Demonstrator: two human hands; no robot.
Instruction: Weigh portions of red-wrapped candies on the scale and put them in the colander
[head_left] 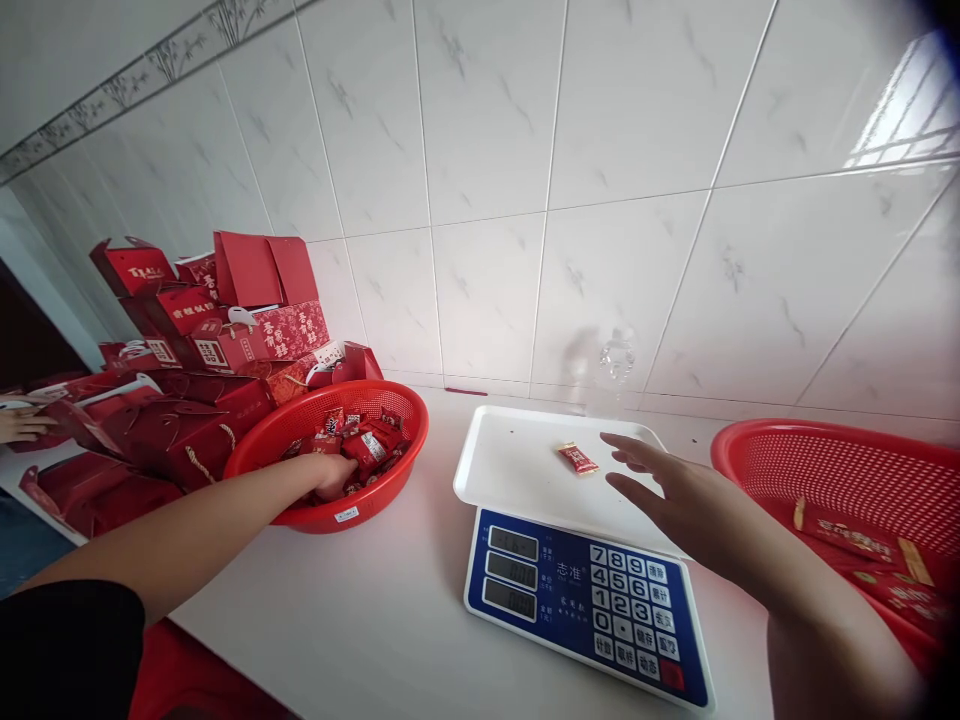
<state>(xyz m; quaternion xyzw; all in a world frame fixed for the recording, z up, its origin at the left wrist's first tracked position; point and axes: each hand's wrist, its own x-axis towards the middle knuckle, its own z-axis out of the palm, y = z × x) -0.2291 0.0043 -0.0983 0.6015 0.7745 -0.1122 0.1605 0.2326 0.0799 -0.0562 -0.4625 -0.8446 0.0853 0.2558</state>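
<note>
My left hand [334, 476] reaches down into a red plastic basket [409, 470] at the left. Its fingertips are sunk among red wrapped candies [367, 450], so their grip is hidden. Over the right side of a white weighing tray [487, 480] hovers my right hand [660, 480], thumb and fingers apart, holding nothing. One small red-and-gold wrapped candy [578, 459] lies on the tray, left of my right fingertips. Below the tray sits the blue panel of a digital scale [570, 590], with number keys and several small displays.
Red gift boxes [225, 340] are piled at the left against the tiled wall. At the right, another red basket [757, 450] holds red packets. A clear plastic bottle [616, 360] stands behind the tray. Another person's hand [26, 422] shows at the far left, by the boxes.
</note>
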